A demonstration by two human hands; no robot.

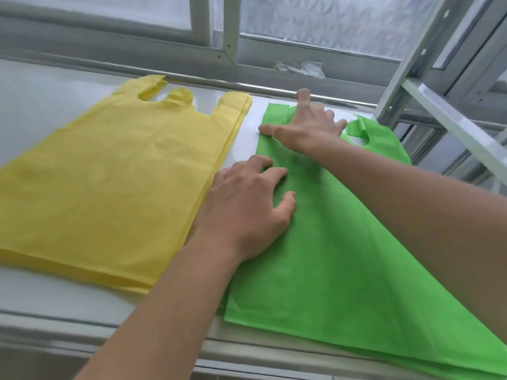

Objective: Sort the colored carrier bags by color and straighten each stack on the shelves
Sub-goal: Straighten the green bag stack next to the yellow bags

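**A:** Item one, largest?

**B:** White shelf (41, 100), both stacks lying on it. Then the yellow carrier-bag stack (109, 174) on its left half: flat, vest-type handles pointing to the window, one handle folded over, edges slightly stepped.

**A:** Next?

**B:** Green carrier-bag stack (329, 256), just beside the yellow one, not touching; non-woven cloth, stitched bottom hem, near corner overhanging the shelf front.

**A:** Your hands?

**B:** My left hand (247, 207) lies flat on the green stack's left edge, fingers spread, gripping nothing. My right hand (307, 127) presses palm-down near the green handles, fingers splayed.

**A:** Any print?

**B:** No readable writing.
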